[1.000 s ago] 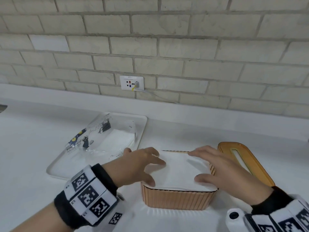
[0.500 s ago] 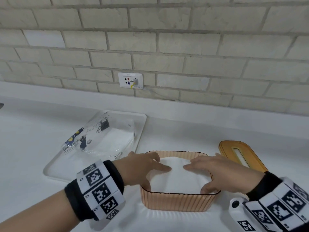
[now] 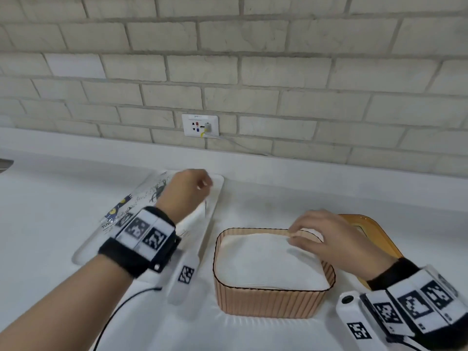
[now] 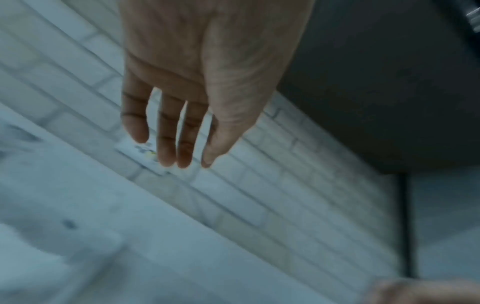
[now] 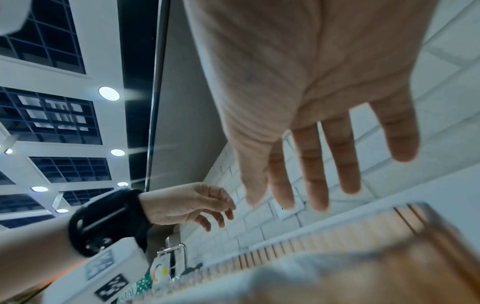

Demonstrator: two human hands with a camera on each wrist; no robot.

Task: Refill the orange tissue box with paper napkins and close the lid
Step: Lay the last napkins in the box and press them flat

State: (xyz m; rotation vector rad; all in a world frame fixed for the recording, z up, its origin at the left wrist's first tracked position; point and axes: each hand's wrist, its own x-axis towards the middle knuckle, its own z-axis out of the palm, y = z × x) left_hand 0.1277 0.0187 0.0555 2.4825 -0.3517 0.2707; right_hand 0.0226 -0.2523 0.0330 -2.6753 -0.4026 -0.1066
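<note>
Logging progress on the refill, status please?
Left hand open, above napkin pack. Right hand open, over box. Napkins in; lid off. Nothing blocking.

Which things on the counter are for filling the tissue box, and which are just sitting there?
For the job:
- ribbed orange plastic tissue box
- white paper napkins inside it
- amber slotted lid behind the right hand
- clear printed napkin packet

Just there:
- white rectangular tray
- white wall socket
</note>
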